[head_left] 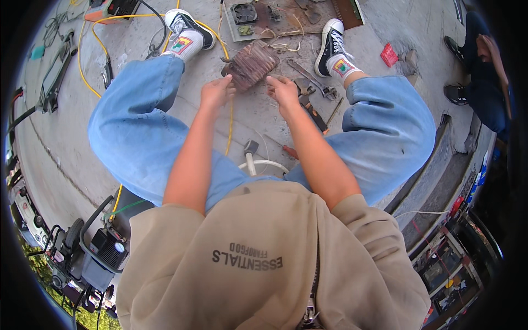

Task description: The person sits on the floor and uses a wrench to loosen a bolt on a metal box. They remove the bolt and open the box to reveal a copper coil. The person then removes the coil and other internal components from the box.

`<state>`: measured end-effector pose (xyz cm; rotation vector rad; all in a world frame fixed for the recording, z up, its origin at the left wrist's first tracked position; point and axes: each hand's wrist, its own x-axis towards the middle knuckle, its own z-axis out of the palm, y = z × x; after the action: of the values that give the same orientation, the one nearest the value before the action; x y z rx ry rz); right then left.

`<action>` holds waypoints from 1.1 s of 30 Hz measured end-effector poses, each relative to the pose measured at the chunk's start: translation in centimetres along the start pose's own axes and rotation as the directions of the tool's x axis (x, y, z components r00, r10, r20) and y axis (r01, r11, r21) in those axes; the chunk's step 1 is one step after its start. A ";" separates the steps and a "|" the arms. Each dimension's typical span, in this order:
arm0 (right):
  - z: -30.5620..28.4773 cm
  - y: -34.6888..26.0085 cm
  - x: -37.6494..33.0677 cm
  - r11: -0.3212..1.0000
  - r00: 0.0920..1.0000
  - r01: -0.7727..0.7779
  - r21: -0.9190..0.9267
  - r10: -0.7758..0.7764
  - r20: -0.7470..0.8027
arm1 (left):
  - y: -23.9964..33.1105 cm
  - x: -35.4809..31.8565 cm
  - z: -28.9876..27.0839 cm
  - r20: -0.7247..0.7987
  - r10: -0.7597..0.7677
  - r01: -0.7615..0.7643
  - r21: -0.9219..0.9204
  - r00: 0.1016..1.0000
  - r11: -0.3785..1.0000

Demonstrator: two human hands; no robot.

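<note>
A brown, ribbed block (pixel 251 65), resembling a wound coil, lies on the concrete between my feet. At its near left edge is my left hand (pixel 216 92), thumb and fingertips pinched together. My right hand (pixel 283 92) makes a similar pinch by the block's near right side. Whatever the fingertips hold, if anything, is too small to make out. Beyond my right hand rest a wrench (pixel 311 78) and some dark hand tools (pixel 312 113). Nearer to me, between my legs, are a hammer (pixel 250 154) with a pale handle and a red-handled tool (pixel 290 152).
A metal panel (pixel 330 26) carrying a fan (pixel 243 14) and loose wires lies beyond the block. A yellow hose (pixel 230 129) runs across the floor. An orange machine (pixel 104 12) stands far left, and a red packet (pixel 389 55) lies right. Another person (pixel 484 71) is at the right edge.
</note>
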<state>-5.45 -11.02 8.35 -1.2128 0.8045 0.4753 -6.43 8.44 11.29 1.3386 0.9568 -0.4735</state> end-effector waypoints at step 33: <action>3.3 1.5 -3.1 0.914 0.900 0.026 -0.405 0.155 0.408 | 1.3 5.4 -2.5 0.356 0.190 -0.310 0.316 0.915 0.897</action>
<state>-7.57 -7.19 10.13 -1.3880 0.3679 0.9675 -3.17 12.36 7.90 1.6382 0.4255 -0.6649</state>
